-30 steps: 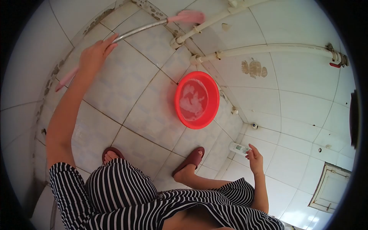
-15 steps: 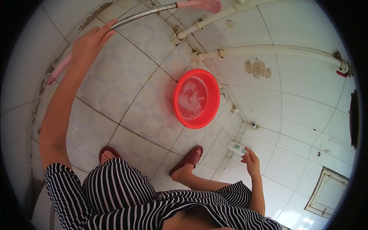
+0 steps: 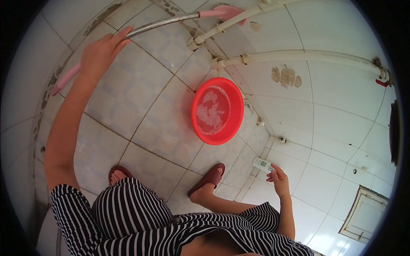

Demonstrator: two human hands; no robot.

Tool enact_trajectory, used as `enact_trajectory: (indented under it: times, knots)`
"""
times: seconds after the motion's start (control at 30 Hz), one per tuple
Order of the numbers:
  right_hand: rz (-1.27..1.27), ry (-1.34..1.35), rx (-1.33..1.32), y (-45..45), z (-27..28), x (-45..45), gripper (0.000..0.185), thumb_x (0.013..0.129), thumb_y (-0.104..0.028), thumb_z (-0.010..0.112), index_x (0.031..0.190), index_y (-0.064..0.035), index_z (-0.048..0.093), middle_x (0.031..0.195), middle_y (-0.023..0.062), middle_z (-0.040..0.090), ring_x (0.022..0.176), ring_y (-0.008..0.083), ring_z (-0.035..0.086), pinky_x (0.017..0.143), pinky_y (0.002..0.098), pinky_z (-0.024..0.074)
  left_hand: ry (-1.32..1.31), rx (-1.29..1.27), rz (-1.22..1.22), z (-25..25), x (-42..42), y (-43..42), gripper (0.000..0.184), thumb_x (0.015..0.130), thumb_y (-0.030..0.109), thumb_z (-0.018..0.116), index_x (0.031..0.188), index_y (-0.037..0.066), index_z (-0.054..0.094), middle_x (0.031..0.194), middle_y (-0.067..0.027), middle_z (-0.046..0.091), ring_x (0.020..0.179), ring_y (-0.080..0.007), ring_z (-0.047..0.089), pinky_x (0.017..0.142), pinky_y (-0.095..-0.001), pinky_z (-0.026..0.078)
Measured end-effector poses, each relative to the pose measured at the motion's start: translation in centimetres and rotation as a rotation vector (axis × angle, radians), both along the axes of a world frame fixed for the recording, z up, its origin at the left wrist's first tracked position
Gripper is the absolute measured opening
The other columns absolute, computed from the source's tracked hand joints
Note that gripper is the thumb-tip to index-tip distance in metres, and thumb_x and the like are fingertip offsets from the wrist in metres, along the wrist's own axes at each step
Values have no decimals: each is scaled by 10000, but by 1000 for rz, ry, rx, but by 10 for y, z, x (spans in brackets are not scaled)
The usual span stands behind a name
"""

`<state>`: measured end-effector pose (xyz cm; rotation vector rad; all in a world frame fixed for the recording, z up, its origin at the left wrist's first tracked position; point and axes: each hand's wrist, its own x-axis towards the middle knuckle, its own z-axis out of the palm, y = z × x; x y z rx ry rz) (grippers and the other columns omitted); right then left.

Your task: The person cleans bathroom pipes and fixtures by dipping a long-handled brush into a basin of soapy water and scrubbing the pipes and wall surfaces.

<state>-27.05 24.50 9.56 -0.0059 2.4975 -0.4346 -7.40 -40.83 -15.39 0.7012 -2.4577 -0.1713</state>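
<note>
At the upper left, my left hand (image 3: 100,55) is closed around a long-handled tool (image 3: 166,20) with a metal middle, a pink grip end and a pink head. The tool's head is beside the wall pipe at the top. On the right, my right hand (image 3: 279,180) holds a small white bottle (image 3: 261,164) with a green label, tilted outward from the fingers. A red basin (image 3: 236,110) of foamy water stands on the tiled floor between the two hands, touching neither.
White pipes (image 3: 299,55) run along the tiled wall from the floor, one ending at a red-handled valve (image 3: 381,83). My feet in dark red slippers (image 3: 208,179) stand on the floor tiles (image 3: 162,128). A small framed hatch (image 3: 365,213) is at the lower right.
Over the last second my left hand and the tool have shifted left, and the pink head has moved right along the pipe. My right hand and the bottle have shifted slightly left.
</note>
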Motion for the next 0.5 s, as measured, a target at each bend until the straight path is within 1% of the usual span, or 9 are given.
enact_trajectory:
  times: [0.07, 0.2, 0.27, 0.3, 0.37, 0.4, 0.47, 0.5]
  knots:
    - [-30, -13, -38, 7, 0, -2, 381, 1048, -150, 536, 1418, -63, 562, 923, 89, 698, 792, 152, 668, 752, 293, 551, -69, -7, 22, -11, 1, -6, 439, 973, 388, 632, 1408, 386, 576, 687, -32, 509, 559, -210, 522, 521, -374, 450]
    - [-46, -20, -28, 3, 1, 3, 377, 1046, -142, 541, 1413, -62, 564, 905, 85, 694, 790, 154, 672, 747, 293, 559, -95, -1, 38, 2, 0, -21, 440, 973, 395, 628, 1410, 394, 572, 693, -37, 520, 570, -215, 537, 524, -373, 452]
    - [-39, -22, -21, 7, 0, 3, 374, 1046, -141, 539, 1409, -60, 568, 903, 87, 695, 783, 156, 673, 742, 293, 560, 92, -127, -20, 5, -2, -32, 443, 974, 404, 625, 1413, 399, 568, 692, -46, 513, 574, -230, 538, 530, -379, 456]
    - [-32, -28, -14, 9, -1, 4, 371, 1045, -141, 538, 1406, -59, 571, 900, 88, 695, 777, 158, 674, 737, 294, 562, 89, -125, -23, 9, -4, -27, 443, 974, 404, 625, 1413, 399, 568, 692, -46, 513, 574, -230, 538, 530, -379, 456]
    - [-23, -38, -7, 14, -3, 3, 369, 1045, -142, 536, 1403, -59, 574, 895, 88, 695, 772, 159, 675, 733, 294, 563, 137, -121, 2, 24, -11, -13, 388, 960, 440, 625, 1342, 371, 633, 665, -34, 490, 564, -206, 527, 506, -362, 449]
    - [-10, -42, 0, 15, -3, 3, 367, 1045, -142, 535, 1400, -60, 577, 889, 88, 694, 767, 160, 676, 729, 293, 563, 133, -121, -1, 19, -9, -14, 388, 960, 440, 625, 1342, 371, 633, 665, -34, 490, 564, -206, 527, 506, -362, 449]
    - [-23, -47, -13, 14, -2, 3, 367, 1045, -143, 534, 1400, -61, 577, 886, 88, 694, 768, 160, 676, 730, 293, 563, -11, -114, 42, 3, -4, -18, 379, 960, 445, 623, 1330, 367, 645, 661, -33, 482, 563, -204, 515, 506, -361, 440]
    - [-36, -50, -19, 13, 0, 4, 367, 1045, -144, 533, 1400, -61, 577, 882, 87, 694, 770, 159, 677, 731, 292, 562, -7, -116, 41, 0, -1, -19, 379, 960, 445, 623, 1330, 367, 645, 661, -33, 482, 563, -204, 515, 506, -361, 440]
